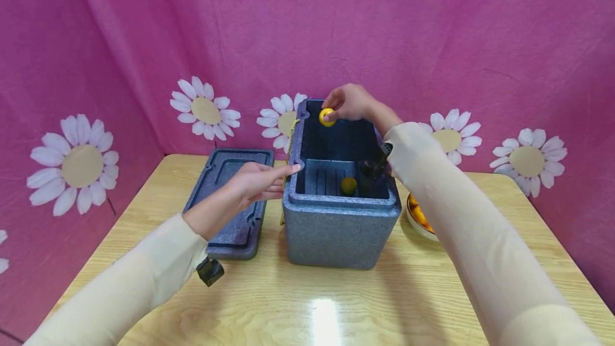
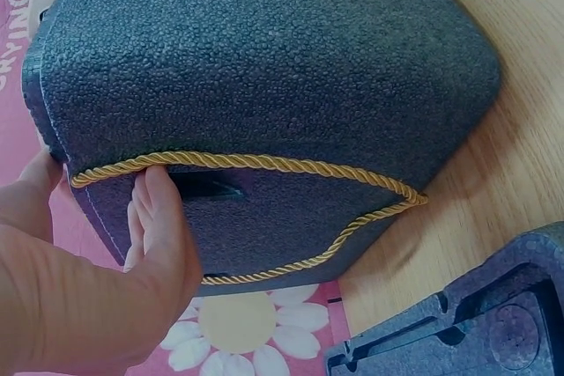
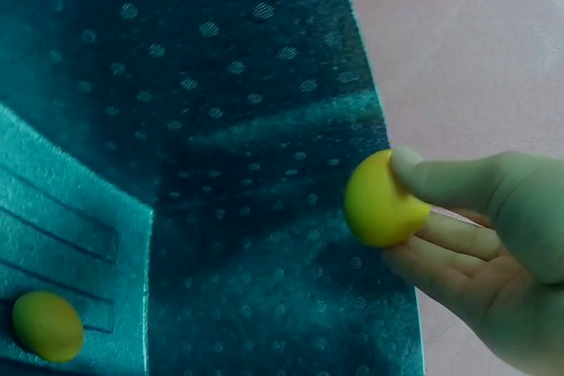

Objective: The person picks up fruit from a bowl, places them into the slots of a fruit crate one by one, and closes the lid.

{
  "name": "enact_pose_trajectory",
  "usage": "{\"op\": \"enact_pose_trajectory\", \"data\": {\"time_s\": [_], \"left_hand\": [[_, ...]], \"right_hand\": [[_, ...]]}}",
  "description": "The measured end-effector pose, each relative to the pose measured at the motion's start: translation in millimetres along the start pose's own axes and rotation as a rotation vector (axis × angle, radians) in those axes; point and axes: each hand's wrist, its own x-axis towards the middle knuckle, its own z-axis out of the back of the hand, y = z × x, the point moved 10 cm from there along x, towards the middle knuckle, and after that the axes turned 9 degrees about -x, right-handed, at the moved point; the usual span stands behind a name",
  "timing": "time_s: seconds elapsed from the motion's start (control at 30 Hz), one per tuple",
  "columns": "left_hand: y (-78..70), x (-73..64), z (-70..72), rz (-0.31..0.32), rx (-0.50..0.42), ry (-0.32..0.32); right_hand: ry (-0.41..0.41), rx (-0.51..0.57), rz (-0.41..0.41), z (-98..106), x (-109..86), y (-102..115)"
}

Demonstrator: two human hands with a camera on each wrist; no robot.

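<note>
A grey foam cooler box point(image 1: 336, 234) stands uncovered on the table. My right hand point(image 1: 353, 103) is over its far end, pinching a round yellow-orange fruit point(image 1: 328, 117) between thumb and fingers; the right wrist view shows this fruit point(image 3: 383, 200) near the box's inner wall. A second such fruit point(image 1: 348, 186) lies on the box floor. My left hand point(image 1: 259, 179) steadies the box's left side. Its thumb rests on the rim, and its extended fingers point(image 2: 159, 204) touch the outer wall by a twisted gold rope point(image 2: 291, 165).
Left of the box lies its grey lid point(image 1: 230, 202), flat on the wooden table point(image 1: 269, 303). A bowl point(image 1: 423, 233) of several orange fruits stands to the right, partly hidden by my right sleeve. Behind the table hangs a pink cloth point(image 1: 307, 31) with white flowers.
</note>
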Motion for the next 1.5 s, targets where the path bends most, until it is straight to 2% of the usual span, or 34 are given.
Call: {"op": "enact_pose_trajectory", "data": {"time_s": [0.23, 0.33, 0.43, 0.6, 0.77, 1.0, 1.13, 1.33, 1.5], "left_hand": [[1.5, 1.7, -3.0, 0.001, 0.002, 0.010], [2.5, 2.4, -3.3, -0.001, -0.005, 0.003], [2.3, 2.7, -1.9, -0.017, -0.003, 0.002], [1.8, 2.8, -1.3, -0.046, -0.003, 0.022], [4.3, 3.7, 1.1, -0.049, 0.019, 0.015], [3.2, 3.7, 3.9, -0.075, 0.036, 0.010], [1.9, 2.6, 5.6, -0.086, 0.030, 0.012], [2.9, 2.2, 4.2, -0.086, 0.011, 0.019], [2.7, 1.2, 3.5, -0.090, 0.002, 0.024]], "right_hand": [[-0.008, 0.001, -0.019, 3.1, -5.9, -5.8], [-0.030, 0.043, -0.028, 16.3, -12.4, -4.5], [-0.069, 0.069, -0.005, 34.1, -21.2, 1.8], [-0.131, 0.036, 0.070, 58.5, -49.7, 9.1], [-0.176, -0.021, 0.113, 65.6, -85.9, 3.5], [-0.216, -0.054, 0.123, 52.1, -127.8, -23.7], [-0.231, -0.052, 0.135, 36.2, -143.3, -45.8], [-0.217, -0.024, 0.197, 4.1, -161.0, -81.1], [-0.155, -0.013, 0.119, -20.9, -173.3, -112.6]]}}
